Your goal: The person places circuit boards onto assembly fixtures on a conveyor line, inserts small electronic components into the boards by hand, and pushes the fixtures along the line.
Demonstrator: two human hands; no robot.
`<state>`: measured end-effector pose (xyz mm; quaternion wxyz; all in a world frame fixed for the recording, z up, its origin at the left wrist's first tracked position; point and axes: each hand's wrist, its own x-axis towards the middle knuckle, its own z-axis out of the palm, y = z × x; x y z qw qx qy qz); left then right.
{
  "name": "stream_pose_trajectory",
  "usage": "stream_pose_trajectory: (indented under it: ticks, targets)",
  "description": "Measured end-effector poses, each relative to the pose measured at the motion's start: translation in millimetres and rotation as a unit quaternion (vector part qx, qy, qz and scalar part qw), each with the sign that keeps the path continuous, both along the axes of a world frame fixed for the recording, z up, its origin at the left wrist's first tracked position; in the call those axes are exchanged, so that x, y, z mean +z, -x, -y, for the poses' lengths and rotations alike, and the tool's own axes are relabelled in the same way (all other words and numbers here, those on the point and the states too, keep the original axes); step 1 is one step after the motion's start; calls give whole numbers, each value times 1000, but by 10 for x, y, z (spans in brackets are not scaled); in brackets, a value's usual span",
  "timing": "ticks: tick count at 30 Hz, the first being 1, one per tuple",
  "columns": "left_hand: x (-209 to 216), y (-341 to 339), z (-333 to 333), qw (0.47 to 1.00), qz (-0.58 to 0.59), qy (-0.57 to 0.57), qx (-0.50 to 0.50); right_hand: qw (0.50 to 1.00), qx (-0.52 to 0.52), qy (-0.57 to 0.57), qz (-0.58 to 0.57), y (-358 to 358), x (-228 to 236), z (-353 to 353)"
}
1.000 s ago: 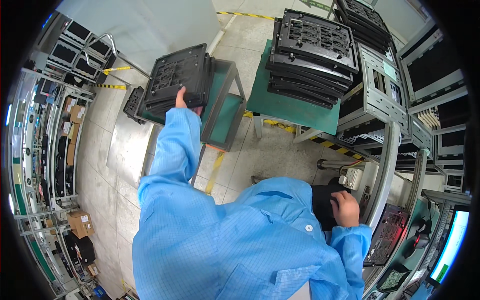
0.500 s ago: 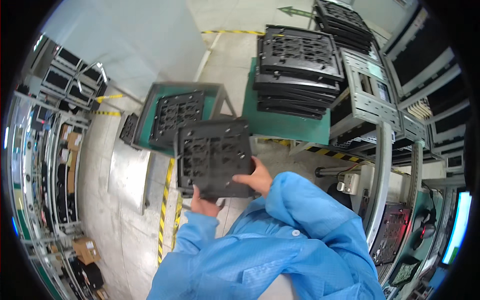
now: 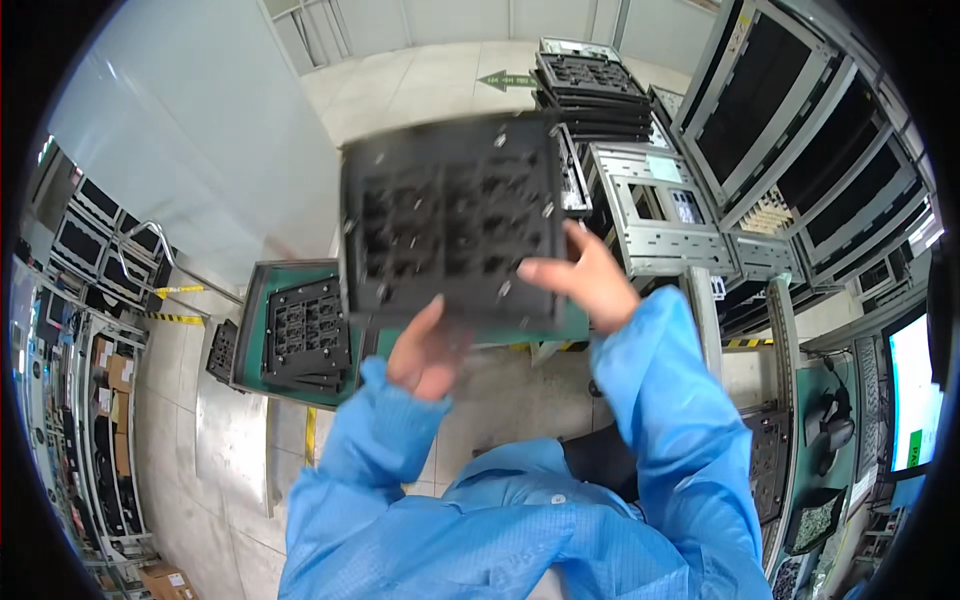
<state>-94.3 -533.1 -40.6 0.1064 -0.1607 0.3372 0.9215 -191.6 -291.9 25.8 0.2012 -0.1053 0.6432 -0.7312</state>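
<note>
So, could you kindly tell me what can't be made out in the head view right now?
All in the head view:
Black panel: its openings are smeared by motion blur.
Left grip: fingers blurred at the panel's near edge, so their contact underneath is unclear.
Green table: mostly hidden behind the panel, so anything on it is unclear.
Cardboard box at lower left: cut off by the bottom edge.

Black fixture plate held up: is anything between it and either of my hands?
Nothing visible. The right hand grips the black fixture plate at its right edge; the left hand, partly blurred, holds its lower edge.
</note>
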Motion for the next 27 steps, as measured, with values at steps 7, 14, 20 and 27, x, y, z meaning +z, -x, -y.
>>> stream_pose_trajectory:
  ticks: [7, 14, 20, 27]
  targets:
    - [66, 1033, -533, 965, 84, 196, -154, 990, -52, -123, 34, 1404, -69, -860]
    - [-2082, 510, 1677, 863, -39, 474, 170, 916, -77, -393, -19, 2068, -441, -951]
    - [-1914, 100, 2658, 550, 436, 687, 188, 955, -227, -157, -108, 1419, -848, -1043]
    - [-2498, -351, 3632, 535, 360, 763, -32, 748, -270, -465, -389, -244, -1169, -1233]
